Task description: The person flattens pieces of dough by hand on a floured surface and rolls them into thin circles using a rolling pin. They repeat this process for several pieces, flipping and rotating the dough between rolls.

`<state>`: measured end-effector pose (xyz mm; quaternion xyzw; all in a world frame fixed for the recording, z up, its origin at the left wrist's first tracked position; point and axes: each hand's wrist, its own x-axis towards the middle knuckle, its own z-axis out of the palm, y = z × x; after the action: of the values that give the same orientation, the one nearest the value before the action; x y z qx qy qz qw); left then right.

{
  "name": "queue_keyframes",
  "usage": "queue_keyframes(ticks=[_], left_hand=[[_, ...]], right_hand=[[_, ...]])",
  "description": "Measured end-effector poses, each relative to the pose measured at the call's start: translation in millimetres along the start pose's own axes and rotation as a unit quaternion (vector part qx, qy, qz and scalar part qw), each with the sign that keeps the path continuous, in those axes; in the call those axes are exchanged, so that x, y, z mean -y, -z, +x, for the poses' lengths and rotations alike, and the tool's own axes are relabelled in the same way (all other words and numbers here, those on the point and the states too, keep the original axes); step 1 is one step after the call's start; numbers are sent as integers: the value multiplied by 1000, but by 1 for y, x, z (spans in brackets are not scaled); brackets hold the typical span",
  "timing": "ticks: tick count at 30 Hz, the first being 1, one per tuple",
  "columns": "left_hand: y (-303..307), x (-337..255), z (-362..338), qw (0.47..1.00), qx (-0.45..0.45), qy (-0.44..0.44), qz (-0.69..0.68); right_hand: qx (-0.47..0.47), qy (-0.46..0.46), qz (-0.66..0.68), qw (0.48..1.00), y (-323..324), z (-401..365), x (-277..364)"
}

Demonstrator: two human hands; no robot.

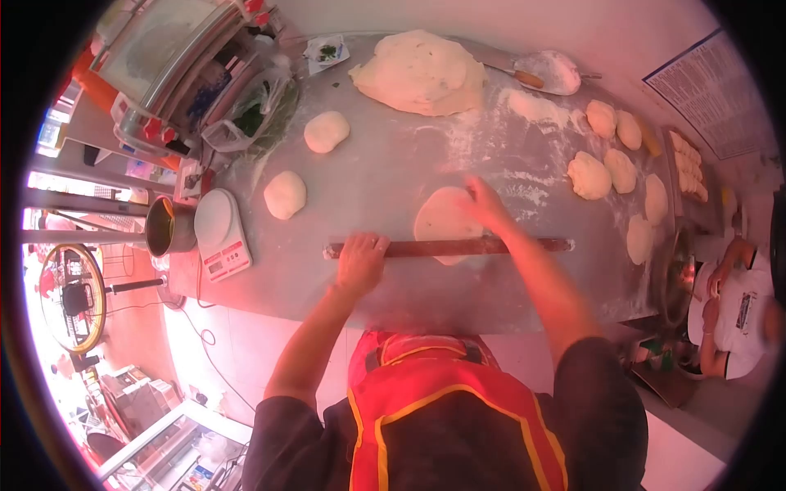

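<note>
A long brown rolling pin (446,248) lies crosswise over a flattened round of dough (442,219) on the grey table. My left hand (363,260) is closed over the pin's left part. Beyond the pin, my right hand (488,206) is at the upper right edge of the flattened dough, off the pin; its fingers are blurred, and whether they grip the edge is unclear. Two dough balls, one (285,195) nearer and one (327,132) farther, sit on the left. A large dough mass (422,74) rests at the far side.
On the left stand a white scale (223,233), a metal pot (169,227) and a plastic bag of greens (250,119). Several dough pieces (589,175) lie on the right, below a flour scoop (548,72). Another person (741,311) is at the far right.
</note>
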<state>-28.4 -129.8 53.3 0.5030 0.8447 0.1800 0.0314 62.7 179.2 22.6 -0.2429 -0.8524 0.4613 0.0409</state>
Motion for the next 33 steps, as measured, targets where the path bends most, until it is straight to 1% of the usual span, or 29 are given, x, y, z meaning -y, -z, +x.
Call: queue_keyframes(ticks=[2, 5, 8, 9, 11, 13, 14, 16, 17, 18, 20, 21, 22, 23, 24, 26, 27, 29, 30, 31, 33], left_hand=[[15, -16, -18, 1000, -9, 12, 2], [19, -35, -46, 998, 20, 57, -1], [16, -41, -58, 998, 3, 59, -21], [16, -42, -61, 998, 8, 65, -17], [16, -37, -54, 998, 14, 68, -8], [17, -31, -44, 998, 7, 70, 4], [16, -30, -41, 998, 4, 69, 9], [8, -31, -39, 995, -43, 89, 18], [3, -31, -38, 993, -64, 99, 23], [-9, -29, -45, 993, -8, 121, 14], [-18, -37, -36, 987, -3, 155, 30], [-23, -37, -29, 985, -1, 171, 40], [-27, -23, -11, 984, 25, 167, 55], [-35, -14, 8, 984, 29, 159, 76], [-31, -4, 38, 984, 29, 148, 99], [-21, 11, 96, 982, 28, 124, 136], [-18, 17, 124, 982, 25, 115, 149], [-20, 36, 183, 978, -2, 98, 185], [-21, 40, 202, 975, -19, 87, 203], [-22, 41, 211, 977, -52, 76, 191], [-31, 48, 212, 979, -103, 62, 166]], right_hand=[[154, 1, -122, 980, -9, 38, 36], [315, 117, -165, 927, -56, 47, 63], [258, 259, -222, 904, -104, 43, 71], [229, 182, -191, 937, -97, 38, 69], [159, 23, -128, 979, -51, 33, 60], [102, -79, -122, 984, -16, -3, 31], [65, -62, -79, 993, -4, -32, 7], [13, -75, -146, 986, 20, -100, -2], [-41, 17, -231, 972, 26, -133, -13], [-95, 109, -310, 940, 29, -157, -23], [-121, 65, -340, 930, 23, -177, -29], [-134, 42, -354, 925, 19, -177, -30], [-138, 34, -362, 921, 20, -161, -32], [-138, 26, -370, 918, 24, -138, -35], [-144, 20, -376, 915, 27, -111, -37], [-152, 0, -434, 888, 37, -58, -36], [-165, -7, -433, 886, 45, -32, -37], [-192, -6, -434, 880, 58, 10, -40], [-211, 0, -435, 875, 65, 31, -40], [-235, 8, -435, 869, 72, 46, -38], [-212, 28, -400, 891, 70, 35, -32]])
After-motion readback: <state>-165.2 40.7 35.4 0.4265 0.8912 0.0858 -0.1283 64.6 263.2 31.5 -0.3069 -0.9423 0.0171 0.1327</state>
